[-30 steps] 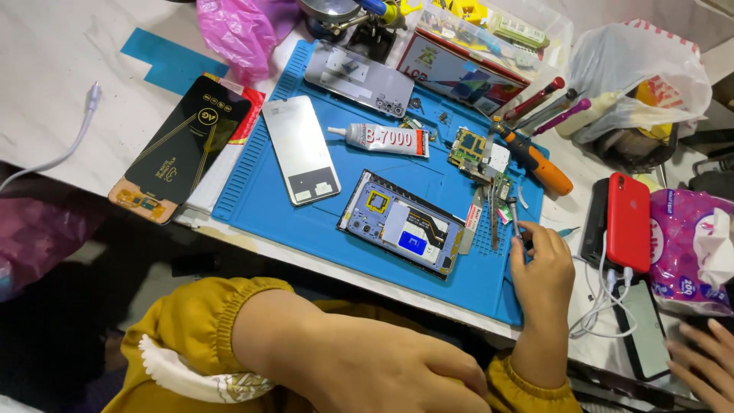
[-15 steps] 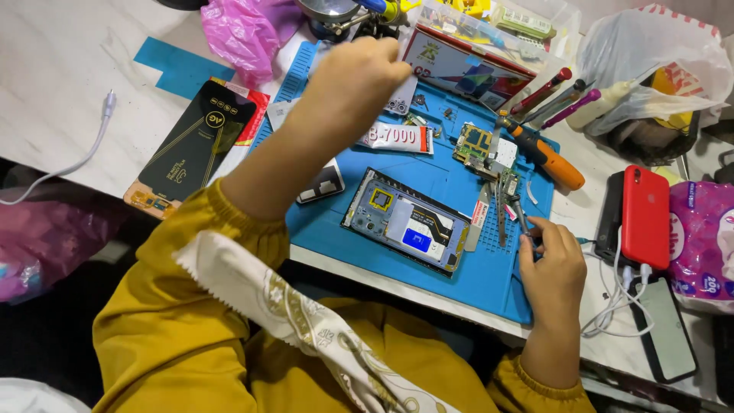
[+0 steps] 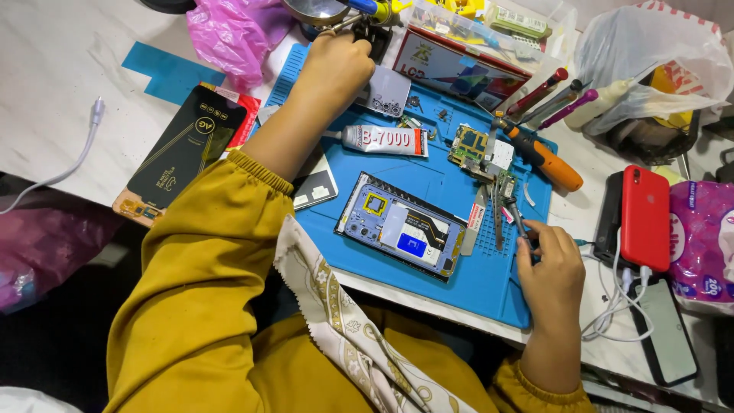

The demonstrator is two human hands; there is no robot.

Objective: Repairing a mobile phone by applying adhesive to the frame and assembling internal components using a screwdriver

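An opened phone (image 3: 401,226) with its insides showing lies in the middle of the blue work mat (image 3: 489,287). My right hand (image 3: 549,269) rests on the mat's right edge, pinching thin metal tweezers (image 3: 517,217) that point away from me. My left hand (image 3: 336,65) is stretched to the far side of the mat with its fingers curled. It sits beside a grey phone back cover (image 3: 388,92) and the black base of a magnifier stand (image 3: 372,34); what it holds is hidden. A glue tube (image 3: 382,140) lies just right of my left forearm.
A small circuit board (image 3: 469,144) and an orange-handled screwdriver (image 3: 547,160) lie at the mat's right. Off the mat are a red phone (image 3: 646,218), a black phone (image 3: 665,330), a tissue pack (image 3: 702,245), a pink bag (image 3: 233,30) and a black flat package (image 3: 187,149).
My left arm rose from my lap and reached across the mat to its far edge, covering the phone at the mat's left. My right hand stayed with the tweezers.
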